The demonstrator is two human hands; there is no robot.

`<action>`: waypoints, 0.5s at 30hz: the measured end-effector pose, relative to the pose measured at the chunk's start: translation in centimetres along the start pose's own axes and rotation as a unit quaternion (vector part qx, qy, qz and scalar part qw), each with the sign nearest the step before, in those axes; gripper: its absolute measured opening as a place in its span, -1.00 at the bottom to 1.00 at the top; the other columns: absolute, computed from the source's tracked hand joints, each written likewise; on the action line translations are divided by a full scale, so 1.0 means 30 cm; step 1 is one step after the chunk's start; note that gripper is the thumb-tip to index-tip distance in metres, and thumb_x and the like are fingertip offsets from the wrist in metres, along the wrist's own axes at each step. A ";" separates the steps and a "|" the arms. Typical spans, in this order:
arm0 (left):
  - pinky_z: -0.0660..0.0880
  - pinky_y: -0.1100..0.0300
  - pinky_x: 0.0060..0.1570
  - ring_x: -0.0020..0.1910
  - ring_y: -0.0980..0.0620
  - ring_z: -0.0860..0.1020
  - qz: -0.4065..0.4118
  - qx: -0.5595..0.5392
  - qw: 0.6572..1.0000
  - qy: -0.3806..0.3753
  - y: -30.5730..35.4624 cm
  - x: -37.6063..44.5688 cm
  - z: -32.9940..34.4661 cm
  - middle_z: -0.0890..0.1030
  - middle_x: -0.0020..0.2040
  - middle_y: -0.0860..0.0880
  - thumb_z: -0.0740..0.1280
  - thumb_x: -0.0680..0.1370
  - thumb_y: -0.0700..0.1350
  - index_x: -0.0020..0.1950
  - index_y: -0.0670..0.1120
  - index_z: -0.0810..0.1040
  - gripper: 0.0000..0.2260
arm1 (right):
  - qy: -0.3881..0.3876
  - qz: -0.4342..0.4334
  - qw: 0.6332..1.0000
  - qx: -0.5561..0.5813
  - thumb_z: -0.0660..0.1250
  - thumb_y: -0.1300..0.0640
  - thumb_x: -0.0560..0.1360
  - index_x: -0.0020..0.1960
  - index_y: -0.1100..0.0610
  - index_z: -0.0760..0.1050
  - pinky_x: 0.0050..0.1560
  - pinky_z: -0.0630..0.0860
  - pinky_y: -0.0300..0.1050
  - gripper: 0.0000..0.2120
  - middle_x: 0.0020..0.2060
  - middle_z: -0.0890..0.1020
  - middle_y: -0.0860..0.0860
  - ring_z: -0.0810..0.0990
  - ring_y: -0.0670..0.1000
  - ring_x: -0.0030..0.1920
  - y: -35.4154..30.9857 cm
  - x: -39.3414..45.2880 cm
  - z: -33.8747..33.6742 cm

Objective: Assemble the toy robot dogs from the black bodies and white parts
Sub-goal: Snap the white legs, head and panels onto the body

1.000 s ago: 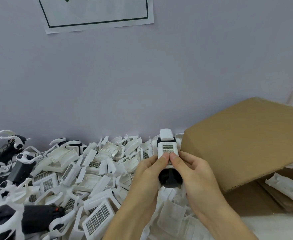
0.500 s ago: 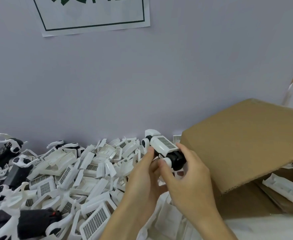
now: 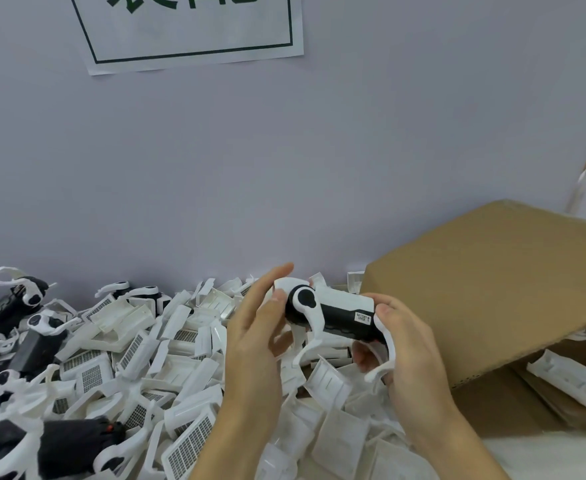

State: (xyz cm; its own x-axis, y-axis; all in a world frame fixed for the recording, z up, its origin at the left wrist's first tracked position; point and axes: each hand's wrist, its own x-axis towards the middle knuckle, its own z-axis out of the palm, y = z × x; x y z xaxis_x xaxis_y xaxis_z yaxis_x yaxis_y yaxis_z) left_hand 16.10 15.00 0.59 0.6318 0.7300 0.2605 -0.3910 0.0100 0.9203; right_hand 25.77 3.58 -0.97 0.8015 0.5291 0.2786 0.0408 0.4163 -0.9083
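Nearest, low on the left, a black toy body with white curved legs [image 3: 66,445] lies on its side among a heap of loose white plastic shells with gridded panels [image 3: 139,358], which spreads across the work surface from the near edge back to the wall.

Above the heap, in the middle, both hands hold up a partly built toy robot dog with a black body and white shell and legs [image 3: 333,315]. Its long axis runs almost level from left to right, dipping slightly at the right end. Its white legs curve down and toward the near side, and a small white label faces the camera near its right end. The left hand [image 3: 253,351] holds the left end, thumb against the near face and fingers reaching up behind the white top. The right hand [image 3: 409,355] wraps the right end, fingers curled under the body and around a rear leg.

Just right of the hands sits a brown cardboard box [image 3: 492,282]. Farther left, more black-and-white toy dogs [image 3: 25,306] lie against the pale wall [image 3: 284,168]. A white paper sign with a dark green border [image 3: 194,29] hangs high on it.
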 end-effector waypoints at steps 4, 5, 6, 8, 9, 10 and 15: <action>0.49 0.05 -0.05 -0.09 0.04 0.69 0.002 -0.013 1.000 -0.008 0.012 -0.003 0.008 0.74 0.02 -0.03 0.35 0.51 0.00 0.11 0.13 0.70 -0.78 | -0.003 0.030 0.999 0.035 0.23 -0.04 0.44 -0.06 0.08 0.64 -0.21 0.46 0.02 -0.72 -0.17 0.64 0.07 0.52 0.05 -0.21 0.005 0.000 -0.007; 0.51 0.05 -0.07 -0.10 0.04 0.70 0.007 -0.015 1.000 -0.014 0.014 -0.004 0.009 0.74 0.00 -0.03 0.36 0.48 0.02 0.10 0.13 0.70 -0.77 | 0.001 0.040 0.998 0.046 0.24 -0.04 0.43 -0.05 0.06 0.63 -0.23 0.49 -0.03 -0.74 -0.16 0.65 0.06 0.54 0.05 -0.21 0.004 -0.001 -0.006; 0.53 0.06 -0.09 -0.10 0.02 0.71 0.015 -0.017 1.000 -0.016 0.016 -0.004 0.009 0.74 -0.01 -0.04 0.38 0.46 0.02 0.09 0.14 0.70 -0.77 | 0.006 0.050 0.997 0.061 0.27 -0.03 0.42 -0.04 0.05 0.60 -0.27 0.52 -0.09 -0.77 -0.14 0.66 0.06 0.57 0.06 -0.22 0.004 -0.003 -0.006; 0.59 0.09 -0.13 -0.08 -0.03 0.72 0.030 -0.019 0.999 -0.018 0.019 -0.003 0.008 0.75 -0.03 -0.06 0.49 0.41 0.02 0.07 0.14 0.70 -0.76 | 0.021 0.070 0.992 0.107 0.36 0.01 0.44 0.04 0.13 0.57 -0.24 0.55 -0.11 -0.76 -0.08 0.67 0.11 0.62 0.06 -0.20 0.008 -0.005 -0.001; 0.61 0.09 -0.12 -0.06 -0.05 0.72 0.032 -0.021 0.999 -0.025 0.019 -0.002 0.006 0.74 -0.03 -0.07 0.57 0.38 -0.01 0.06 0.12 0.71 -0.73 | 0.027 0.085 0.987 0.131 0.35 0.01 0.49 0.11 0.19 0.56 -0.18 0.54 -0.08 -0.70 -0.04 0.66 0.15 0.63 0.08 -0.17 0.011 -0.008 0.002; 0.62 0.05 -0.06 -0.01 -0.09 0.71 0.033 -0.029 0.998 -0.041 0.021 0.000 0.007 0.74 -0.01 -0.09 0.61 0.36 -0.05 0.06 0.07 0.72 -0.71 | 0.029 0.105 0.982 0.152 0.29 0.01 0.54 0.18 0.26 0.56 -0.13 0.52 -0.05 -0.63 -0.01 0.66 0.19 0.63 0.12 -0.14 0.013 -0.010 0.006; 0.59 0.10 0.05 0.06 -0.09 0.68 0.049 -0.051 0.991 -0.114 0.020 0.003 0.010 0.72 0.02 -0.12 0.56 0.30 -0.06 0.04 -0.05 0.73 -0.68 | -0.008 0.184 0.956 0.228 0.31 -0.03 0.43 0.01 0.18 0.66 -0.14 0.50 0.04 -0.67 -0.09 0.67 0.24 0.64 0.20 -0.18 0.002 -0.024 0.020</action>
State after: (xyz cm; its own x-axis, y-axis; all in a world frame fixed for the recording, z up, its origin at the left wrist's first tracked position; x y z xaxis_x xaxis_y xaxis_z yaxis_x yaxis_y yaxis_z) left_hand 16.13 14.86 1.25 0.7171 0.5581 0.4175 -0.5165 0.0232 0.8560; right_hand 24.82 3.67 -1.05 0.7024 0.7113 -0.0259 -0.5096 0.4771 -0.7160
